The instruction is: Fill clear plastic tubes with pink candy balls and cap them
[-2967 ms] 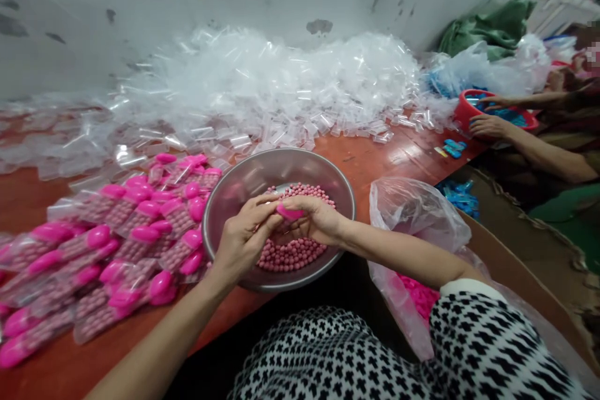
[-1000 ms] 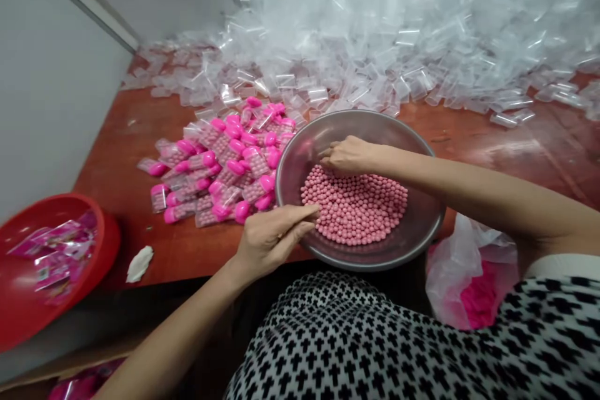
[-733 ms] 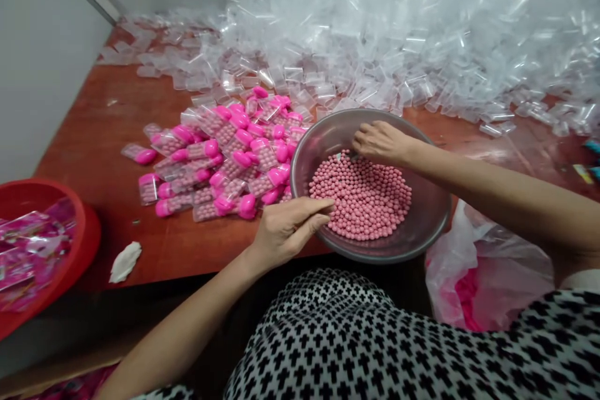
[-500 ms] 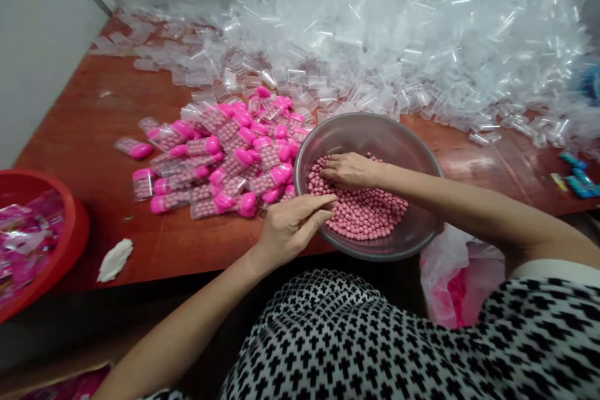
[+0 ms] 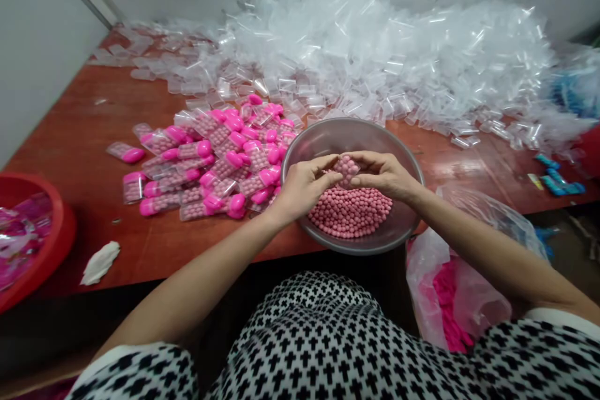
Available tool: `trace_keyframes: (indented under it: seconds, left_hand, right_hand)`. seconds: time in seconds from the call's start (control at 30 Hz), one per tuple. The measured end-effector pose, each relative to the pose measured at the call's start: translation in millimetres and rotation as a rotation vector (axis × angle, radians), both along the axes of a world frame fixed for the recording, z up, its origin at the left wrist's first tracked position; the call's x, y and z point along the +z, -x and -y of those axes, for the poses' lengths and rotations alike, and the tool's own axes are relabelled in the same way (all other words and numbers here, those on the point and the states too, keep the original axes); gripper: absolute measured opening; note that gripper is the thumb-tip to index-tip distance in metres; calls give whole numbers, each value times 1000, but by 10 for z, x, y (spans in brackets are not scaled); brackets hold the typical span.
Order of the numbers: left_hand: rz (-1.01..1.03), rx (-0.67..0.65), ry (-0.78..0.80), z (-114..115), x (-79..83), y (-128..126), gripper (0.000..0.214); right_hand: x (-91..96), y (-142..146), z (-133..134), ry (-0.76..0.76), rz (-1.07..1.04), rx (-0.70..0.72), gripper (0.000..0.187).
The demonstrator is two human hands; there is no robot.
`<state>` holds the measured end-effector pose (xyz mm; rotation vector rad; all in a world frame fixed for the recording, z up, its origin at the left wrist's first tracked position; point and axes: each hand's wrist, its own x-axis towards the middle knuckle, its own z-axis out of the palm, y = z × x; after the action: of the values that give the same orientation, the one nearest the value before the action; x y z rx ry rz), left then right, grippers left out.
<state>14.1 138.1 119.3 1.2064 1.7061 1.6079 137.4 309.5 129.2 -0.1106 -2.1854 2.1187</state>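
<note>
Above a grey metal bowl [image 5: 403, 150], my two hands meet around a small clear container filled with pink beads [image 5: 347, 169]. My left hand [image 5: 302, 186] pinches its left side between thumb and fingers. On the other side, the fingers and thumb of my right hand [image 5: 387, 176] close on it too. Loose pink beads [image 5: 351, 215] cover the bottom of the bowl. Just left of the bowl lies a heap of filled clear containers with bright pink caps [image 5: 220, 162].
A large pile of clear plastic containers [image 5: 375, 50] spreads along the back of the brown table [image 5: 60, 119]. At the left stands a red basin [image 5: 63, 231] near a white scrap [image 5: 100, 262]. Below the bowl's right side hangs a plastic bag with pink pieces [image 5: 450, 306]. Blue items [image 5: 560, 178] lie far right.
My right hand has come up out of the beads and joined my left hand. A bead-filled container now shows between them over the bowl. The view has shifted slightly.
</note>
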Motion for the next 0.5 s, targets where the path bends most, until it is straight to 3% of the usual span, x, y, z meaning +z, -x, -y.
trace_keyframes:
  seconds: [0.1,0.23,0.37,0.5]
  left_hand:
    - [105,-33,-16,-154,-56,-57,40]
    - [144,-55,-28,-237,-100,-89,34]
    - [175,-82,10,-248,-96,-84,35]
    - [291,-75,45,-230,-73,-106,43]
  right_hand:
    - [-7,-140,-48,-77,1,-66,43]
    - [28,-254,-185,-307,-113,-127,47]
    - [86,-286,-296,-543,-195,-39,38]
    - [55,-283,-318,-511,-177,24,35]
